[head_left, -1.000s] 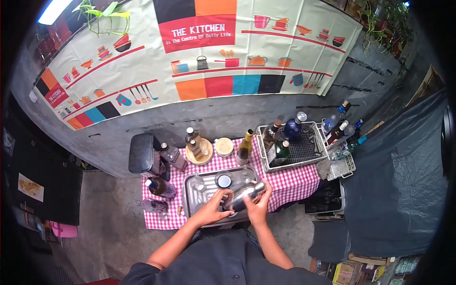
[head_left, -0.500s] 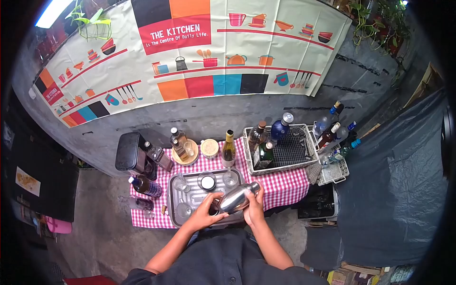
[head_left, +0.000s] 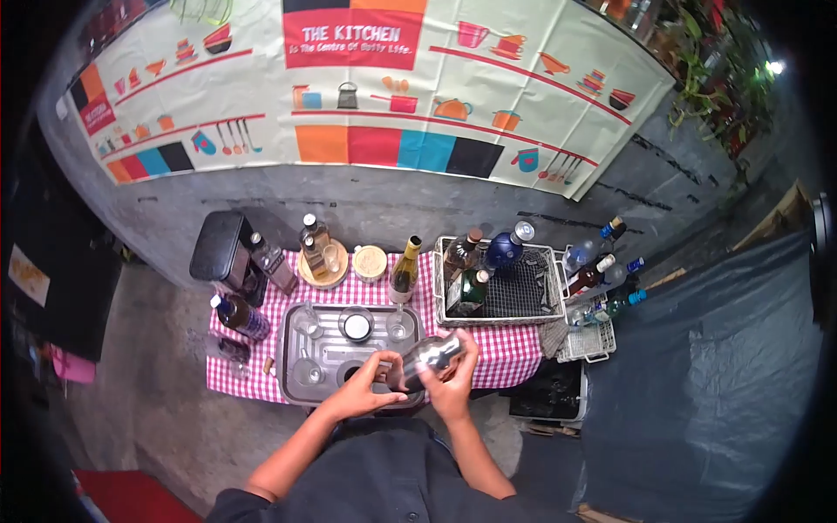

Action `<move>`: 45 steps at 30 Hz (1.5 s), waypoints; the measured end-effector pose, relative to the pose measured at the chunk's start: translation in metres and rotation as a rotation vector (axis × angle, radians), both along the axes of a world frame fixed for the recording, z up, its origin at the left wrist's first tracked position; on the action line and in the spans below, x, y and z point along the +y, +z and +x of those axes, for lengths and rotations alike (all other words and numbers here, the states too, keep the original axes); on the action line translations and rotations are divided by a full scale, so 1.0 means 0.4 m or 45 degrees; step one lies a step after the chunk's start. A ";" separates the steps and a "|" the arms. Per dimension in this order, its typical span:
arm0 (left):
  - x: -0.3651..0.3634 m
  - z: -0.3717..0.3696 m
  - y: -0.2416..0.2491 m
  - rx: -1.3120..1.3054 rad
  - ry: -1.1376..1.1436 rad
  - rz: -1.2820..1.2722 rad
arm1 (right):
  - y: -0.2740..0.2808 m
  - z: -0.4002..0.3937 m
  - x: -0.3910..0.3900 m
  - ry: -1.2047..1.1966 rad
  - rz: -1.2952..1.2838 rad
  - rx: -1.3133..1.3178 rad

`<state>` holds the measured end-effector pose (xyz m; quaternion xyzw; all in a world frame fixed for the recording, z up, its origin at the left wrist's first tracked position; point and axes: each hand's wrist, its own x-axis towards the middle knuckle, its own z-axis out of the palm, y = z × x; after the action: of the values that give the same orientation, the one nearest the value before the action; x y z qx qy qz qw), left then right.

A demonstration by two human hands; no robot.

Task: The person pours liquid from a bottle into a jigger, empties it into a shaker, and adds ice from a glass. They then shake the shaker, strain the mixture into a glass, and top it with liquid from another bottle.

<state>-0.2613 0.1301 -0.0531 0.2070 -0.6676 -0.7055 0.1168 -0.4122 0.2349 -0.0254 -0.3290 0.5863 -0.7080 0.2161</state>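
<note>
A shiny metal cocktail shaker (head_left: 427, 361) is tilted in front of my body, above the near right corner of the grey tray (head_left: 288, 400). My left hand (head_left: 370, 389) cups its lower left end with bent fingers and thumb. Around the upper right end, my right hand (head_left: 452, 382) is wrapped, slightly smeared by motion. On the tray are a glass with a white top (head_left: 357, 327), a clear glass (head_left: 399, 328), a glass jug (head_left: 307, 322) and another clear glass (head_left: 309, 372). A dark round thing beside my left hand is partly hidden.
A red checked cloth (head_left: 506, 359) covers the table. Behind the tray stand a yellow-necked bottle (head_left: 404, 275) and a wooden board (head_left: 341, 272) with bottles. A wire basket (head_left: 542, 315) holds bottles at right. A black box (head_left: 222, 247) and a dark bottle (head_left: 240, 315) are at left.
The camera view has turned, so the table sits further left in the picture. The shaker has tilted slightly and is now blurred; both hands are still on it.
</note>
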 end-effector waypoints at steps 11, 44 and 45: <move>-0.046 0.091 0.087 -0.102 0.144 -0.361 | -0.079 0.039 -0.072 0.110 -0.011 -1.032; -0.358 0.456 0.116 -0.100 0.003 -0.496 | -0.136 0.459 -0.319 -0.068 -0.068 -1.349; -0.366 0.456 0.109 -0.049 0.011 -0.515 | -0.139 0.473 -0.324 -0.011 -0.078 -1.406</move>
<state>-0.0790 -0.0164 -0.0095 0.1959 -0.7968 -0.5525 0.1462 -0.2229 0.1053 -0.0808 0.0875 0.3665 -0.7930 0.4787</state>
